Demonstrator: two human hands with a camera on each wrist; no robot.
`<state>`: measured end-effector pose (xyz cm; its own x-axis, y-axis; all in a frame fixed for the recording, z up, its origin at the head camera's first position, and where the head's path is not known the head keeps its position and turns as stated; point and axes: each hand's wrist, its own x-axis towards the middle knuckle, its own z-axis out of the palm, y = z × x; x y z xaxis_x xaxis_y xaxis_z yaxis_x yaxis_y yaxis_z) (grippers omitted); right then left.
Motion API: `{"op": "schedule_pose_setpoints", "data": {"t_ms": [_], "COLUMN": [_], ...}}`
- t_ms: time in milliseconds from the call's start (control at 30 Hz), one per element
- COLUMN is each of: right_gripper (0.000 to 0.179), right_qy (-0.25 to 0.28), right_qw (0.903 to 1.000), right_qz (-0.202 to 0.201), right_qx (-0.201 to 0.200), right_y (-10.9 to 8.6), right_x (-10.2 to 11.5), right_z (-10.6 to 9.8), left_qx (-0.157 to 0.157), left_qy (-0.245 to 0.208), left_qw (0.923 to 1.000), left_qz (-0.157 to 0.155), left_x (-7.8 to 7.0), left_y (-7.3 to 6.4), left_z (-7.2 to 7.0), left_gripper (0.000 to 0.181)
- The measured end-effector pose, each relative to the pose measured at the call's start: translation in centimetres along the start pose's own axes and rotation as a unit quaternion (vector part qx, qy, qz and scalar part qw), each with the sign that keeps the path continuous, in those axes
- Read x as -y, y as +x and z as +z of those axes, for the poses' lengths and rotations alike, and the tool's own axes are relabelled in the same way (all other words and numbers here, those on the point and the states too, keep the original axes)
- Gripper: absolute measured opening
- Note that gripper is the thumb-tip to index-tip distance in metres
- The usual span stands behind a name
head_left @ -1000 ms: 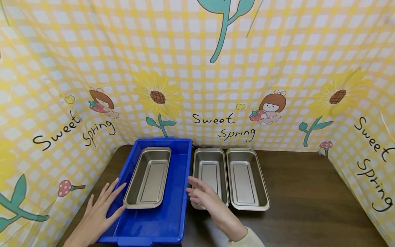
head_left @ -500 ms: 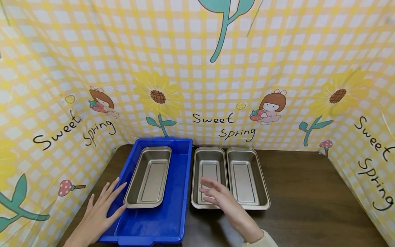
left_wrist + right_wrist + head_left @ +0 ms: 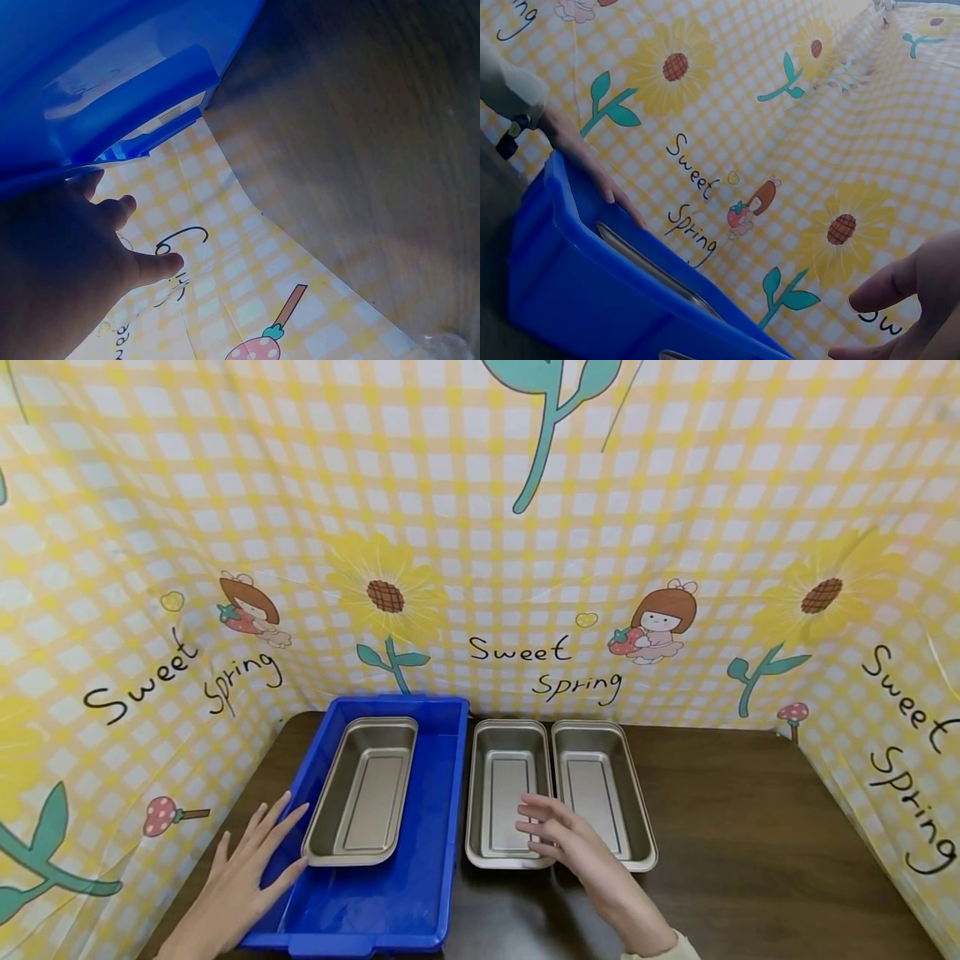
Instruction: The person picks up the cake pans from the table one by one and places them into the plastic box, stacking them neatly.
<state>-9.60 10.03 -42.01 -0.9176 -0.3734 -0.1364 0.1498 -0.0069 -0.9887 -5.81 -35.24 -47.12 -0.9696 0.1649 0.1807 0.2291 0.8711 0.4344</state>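
Observation:
A blue plastic tub (image 3: 405, 893) stands at the table's left, with a metal loaf pan (image 3: 375, 793) lying in its left half. Spread and straight, the fingers of my left hand (image 3: 236, 885) lie along the tub's near left rim, the thumb by the pan's near corner. To the right of the tub sit a second loaf pan (image 3: 498, 777) and a third loaf pan (image 3: 588, 768), side by side. My right hand (image 3: 585, 856) hovers over the near ends of these two, fingers loosely bent and holding nothing. In the right wrist view my right hand (image 3: 930, 300) is partly cut off.
The dark wooden table (image 3: 750, 827) extends to the right of the pans. A yellow checked cloth (image 3: 510, 568) with printed flowers hangs behind and at both sides. The tub's side handle (image 3: 150, 105) shows close up in the left wrist view.
My right hand has moved rightward, from beside the tub's right rim across the second pan towards the third. The left hand, tub and pans keep their places.

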Motion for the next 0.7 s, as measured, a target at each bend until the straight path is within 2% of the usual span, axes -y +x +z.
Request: {"op": "schedule_pose_setpoints", "data": {"t_ms": [367, 700], "right_gripper": [0.053, 0.048], "right_qy": [-0.013, -0.021], "right_qw": [0.9988, 0.9964], "right_qz": [0.021, 0.016], "right_qx": [-0.041, -0.080], "right_y": [-0.8, -1.9], "right_x": [-0.7, -1.1], "right_z": [-2.5, -5.3], "left_qx": [0.001, -0.004], "left_qy": [0.001, 0.003], "left_qw": [1.0000, 1.0000], "left_qz": [-0.002, 0.000], "left_x": [-0.1, -0.1], "left_y": [0.0, -0.1], "left_z": [0.1, 0.0], "left_gripper": [0.069, 0.068]}}
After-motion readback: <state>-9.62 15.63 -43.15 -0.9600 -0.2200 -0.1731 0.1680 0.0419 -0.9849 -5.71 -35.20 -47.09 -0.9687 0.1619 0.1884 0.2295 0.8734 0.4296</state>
